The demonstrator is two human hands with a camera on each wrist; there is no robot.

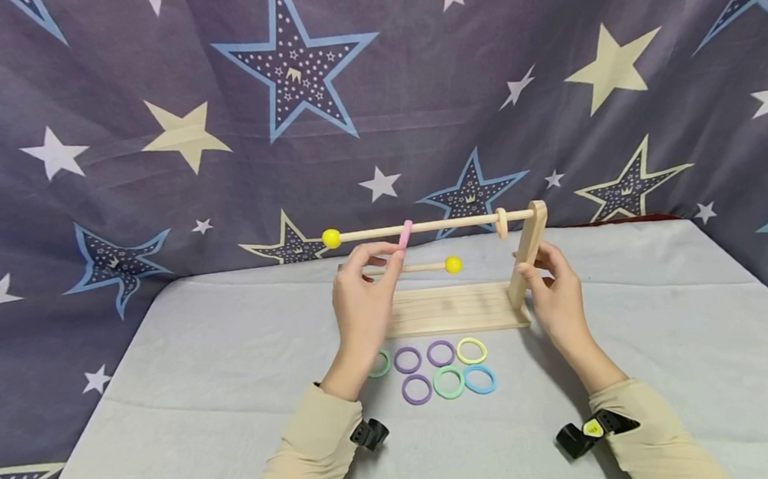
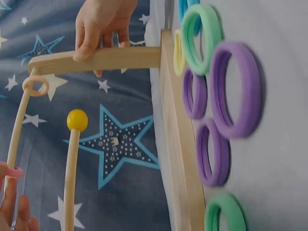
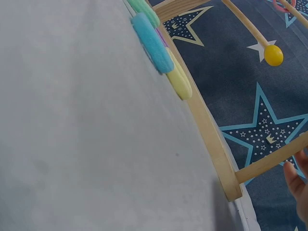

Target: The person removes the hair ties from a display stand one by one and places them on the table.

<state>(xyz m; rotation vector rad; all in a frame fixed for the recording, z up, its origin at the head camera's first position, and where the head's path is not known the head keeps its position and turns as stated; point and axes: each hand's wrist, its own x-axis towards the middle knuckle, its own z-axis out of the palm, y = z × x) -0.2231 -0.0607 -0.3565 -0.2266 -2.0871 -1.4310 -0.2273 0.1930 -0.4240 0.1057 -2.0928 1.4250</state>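
Observation:
A wooden stand has a flat base (image 1: 456,310), an upright post (image 1: 527,255) at its right end and a long upper rod (image 1: 452,224) tipped with a yellow ball (image 1: 331,238). My left hand (image 1: 367,303) pinches a pink ring (image 1: 407,234) between thumb and fingertips; the ring encircles the upper rod near its middle. My right hand (image 1: 558,296) grips the post, thumb on the near side. Close to the post, a pale orange ring (image 1: 502,223) hangs on the rod. Below is a shorter rod (image 1: 421,267) with a yellow ball (image 1: 453,264), its left part hidden behind my left hand.
Several rings lie on the grey cloth in front of the base: purple (image 1: 407,360), yellow (image 1: 471,350), green (image 1: 449,382) and blue (image 1: 480,379). Another green ring (image 1: 380,363) is partly covered by my left wrist. A star-patterned curtain (image 1: 372,117) hangs behind.

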